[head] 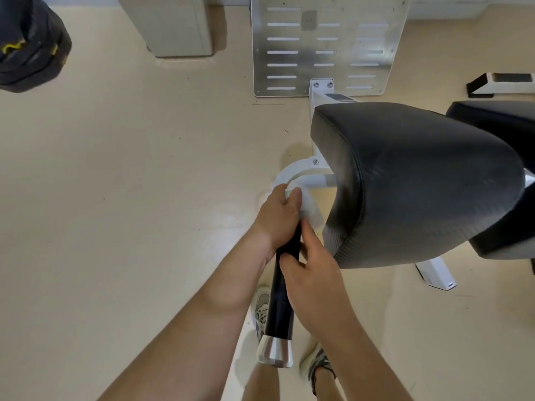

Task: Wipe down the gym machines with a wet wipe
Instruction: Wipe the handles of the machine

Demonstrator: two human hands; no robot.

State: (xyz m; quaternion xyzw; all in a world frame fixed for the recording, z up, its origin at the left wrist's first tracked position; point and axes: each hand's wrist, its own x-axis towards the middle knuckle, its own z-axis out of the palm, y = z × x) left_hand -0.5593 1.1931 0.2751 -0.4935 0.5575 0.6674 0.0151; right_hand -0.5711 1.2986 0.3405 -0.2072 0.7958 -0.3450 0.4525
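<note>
A black handle grip (279,308) with a silver end cap (275,351) points toward me from the machine's white curved arm (289,172). My left hand (279,217) grips the upper end of the handle, with a white wet wipe (309,208) bunched under its fingers against the bar. My right hand (311,273) is wrapped around the handle just below the left hand. A large black padded seat (411,183) of the machine sits right of my hands.
A perforated metal footplate (327,44) lies on the beige floor ahead. A white post base (176,27) stands at upper left, a black weight object (29,47) at far left. Another black pad (498,120) is at right. My shoes (318,366) are below.
</note>
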